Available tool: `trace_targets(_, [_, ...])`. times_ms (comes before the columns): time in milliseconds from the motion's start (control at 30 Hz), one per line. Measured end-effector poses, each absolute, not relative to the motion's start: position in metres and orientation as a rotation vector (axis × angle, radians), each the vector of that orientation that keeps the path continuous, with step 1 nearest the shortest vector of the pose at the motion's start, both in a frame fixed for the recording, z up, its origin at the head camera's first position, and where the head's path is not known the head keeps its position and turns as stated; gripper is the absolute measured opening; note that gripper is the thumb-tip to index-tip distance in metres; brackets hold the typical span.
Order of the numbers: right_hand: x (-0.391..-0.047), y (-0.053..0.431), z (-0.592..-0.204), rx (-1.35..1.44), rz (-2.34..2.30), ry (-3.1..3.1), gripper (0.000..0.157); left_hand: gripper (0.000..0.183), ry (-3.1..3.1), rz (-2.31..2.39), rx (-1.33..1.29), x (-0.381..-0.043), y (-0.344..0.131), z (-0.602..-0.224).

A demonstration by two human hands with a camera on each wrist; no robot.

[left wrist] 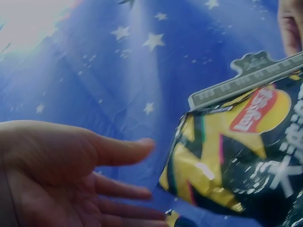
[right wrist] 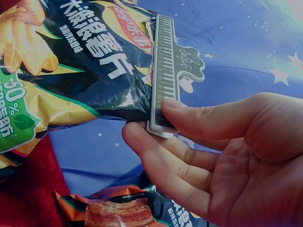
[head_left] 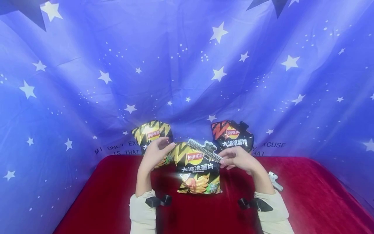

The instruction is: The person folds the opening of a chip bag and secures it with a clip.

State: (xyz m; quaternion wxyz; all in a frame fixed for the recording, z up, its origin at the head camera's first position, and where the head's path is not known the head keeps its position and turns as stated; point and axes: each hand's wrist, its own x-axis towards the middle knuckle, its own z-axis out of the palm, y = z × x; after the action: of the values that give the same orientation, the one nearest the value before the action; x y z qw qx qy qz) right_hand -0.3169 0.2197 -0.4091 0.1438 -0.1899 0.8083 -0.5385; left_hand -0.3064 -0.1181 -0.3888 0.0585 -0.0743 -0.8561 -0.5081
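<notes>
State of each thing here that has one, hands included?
Right hand, pinching one end of the piano-key clip
Piano-key clip, along the top edge of the front bag
Front bag, upright
Left hand, open, empty
Rear yellow bag, partly hidden
Red bag, upright, dark object at its top
White object, lying on the red tablecloth

A glossy black-and-yellow chip bag (head_left: 198, 178) is at the middle of the red surface (head_left: 96, 188), printed front showing. A piano-keyed clip (head_left: 204, 150) slants along its top edge.
</notes>
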Motion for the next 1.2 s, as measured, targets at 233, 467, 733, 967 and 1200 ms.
trace_targets(233, [-0.319, 0.22, -0.412, -0.53, -1.58, 2.288, 0.032, 0.039, -2.664, -1.919, -0.245, -0.311, -0.133, -0.4])
trace_targets(467, [-0.318, 0.222, -0.412, -0.538, -1.617, 2.291, 0.033, 0.029, -2.562, -1.952, -0.224, -0.315, -0.122, -0.403])
trace_targets(733, [-0.317, 0.219, -0.406, -0.428, -1.767, 2.302, 0.041, 0.028, -2.383, -1.824, -0.367, -0.318, -0.11, -0.399])
trace_targets(967, [-0.315, 0.217, -0.402, -0.398, -1.924, 2.351, 0.041, 0.055, -2.526, -1.767, -0.531, -0.316, -0.111, -0.396])
trace_targets(1200, [-0.315, 0.217, -0.405, -0.392, -1.977, 2.348, 0.041, 0.037, -2.443, -1.758, -0.405, -0.316, -0.108, -0.398])
